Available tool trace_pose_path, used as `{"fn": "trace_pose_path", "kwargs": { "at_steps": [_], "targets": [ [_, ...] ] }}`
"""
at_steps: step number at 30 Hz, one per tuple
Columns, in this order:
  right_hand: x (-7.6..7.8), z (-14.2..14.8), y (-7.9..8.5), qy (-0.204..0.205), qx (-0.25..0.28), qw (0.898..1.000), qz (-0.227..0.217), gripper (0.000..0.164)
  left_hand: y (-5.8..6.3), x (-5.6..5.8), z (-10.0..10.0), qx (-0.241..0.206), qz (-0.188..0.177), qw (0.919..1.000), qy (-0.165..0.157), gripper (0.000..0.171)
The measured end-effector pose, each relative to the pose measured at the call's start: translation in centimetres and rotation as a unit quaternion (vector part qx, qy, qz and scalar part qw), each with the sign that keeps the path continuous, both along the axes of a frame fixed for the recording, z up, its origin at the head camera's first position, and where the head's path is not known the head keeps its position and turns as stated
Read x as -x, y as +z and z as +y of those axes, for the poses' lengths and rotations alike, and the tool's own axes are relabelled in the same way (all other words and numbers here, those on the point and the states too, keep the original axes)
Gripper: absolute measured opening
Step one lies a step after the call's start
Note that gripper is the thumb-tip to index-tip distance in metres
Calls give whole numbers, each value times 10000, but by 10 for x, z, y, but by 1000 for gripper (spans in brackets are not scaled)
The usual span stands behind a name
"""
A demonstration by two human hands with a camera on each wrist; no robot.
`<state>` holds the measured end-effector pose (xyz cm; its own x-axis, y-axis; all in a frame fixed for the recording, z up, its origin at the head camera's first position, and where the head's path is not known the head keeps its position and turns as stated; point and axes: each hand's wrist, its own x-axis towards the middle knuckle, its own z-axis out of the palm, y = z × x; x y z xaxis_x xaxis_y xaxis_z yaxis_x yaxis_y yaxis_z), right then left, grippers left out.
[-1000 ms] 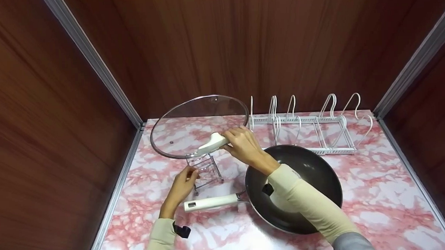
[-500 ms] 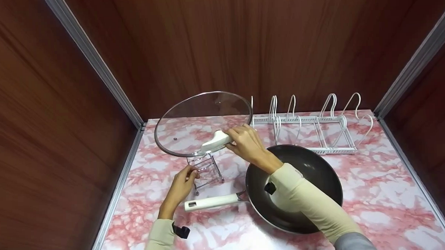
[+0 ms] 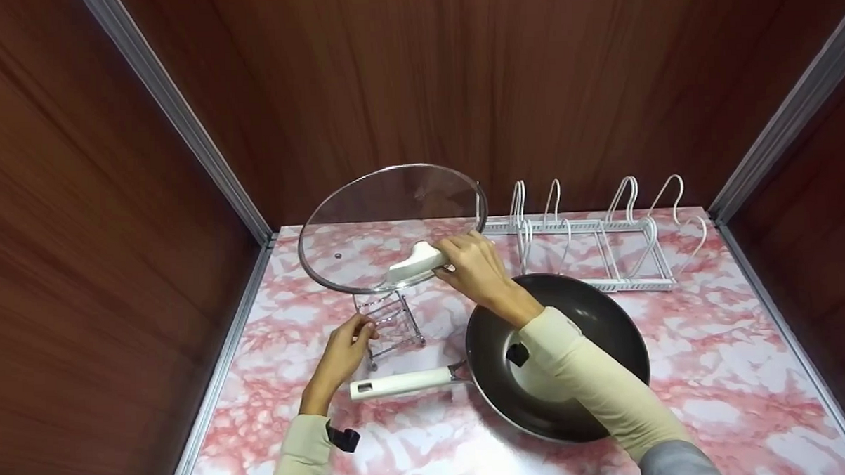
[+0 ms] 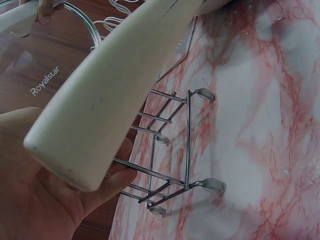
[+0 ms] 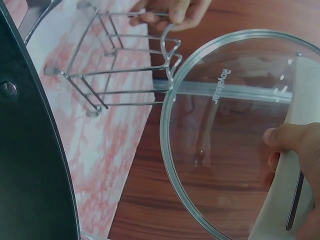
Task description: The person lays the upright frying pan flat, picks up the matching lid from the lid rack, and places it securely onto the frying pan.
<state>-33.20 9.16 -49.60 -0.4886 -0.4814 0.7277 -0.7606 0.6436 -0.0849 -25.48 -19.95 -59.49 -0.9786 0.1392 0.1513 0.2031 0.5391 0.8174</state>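
A round glass lid with a steel rim hangs tilted over the back left of the table. My right hand grips its white handle; the right wrist view shows thumb and fingers wrapped round that handle. Below the lid stands a small chrome wire rack, which my left hand pinches at its left side. Close to the rack's bent wires is the lid's rim; whether they touch I cannot tell. The left fingertips are partly hidden behind a white pan handle.
A dark frying pan lies under my right forearm, its white handle pointing left in front of the chrome rack. Behind it, a white wire rack with several upright loops stands near the back wall. Brown panels enclose the marbled table.
My right hand has carried the lid a little to the right and up in the head view, away from the chrome rack. My left hand has stayed at the rack.
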Motion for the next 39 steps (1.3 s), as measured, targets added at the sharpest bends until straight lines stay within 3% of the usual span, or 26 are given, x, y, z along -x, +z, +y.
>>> {"fn": "trace_pose_path", "kwargs": {
  "at_steps": [8, 39],
  "targets": [
    [-1, 6, 5, -37, 104, 9999, 84, 37, 0, 1, 0, -28, -15, 10000, 0, 17],
    [-19, 21, 12, -297, 52, 9991, -296, 45, 1, 1, 1, 27, -4, 10000, -48, 18]
  ]
}}
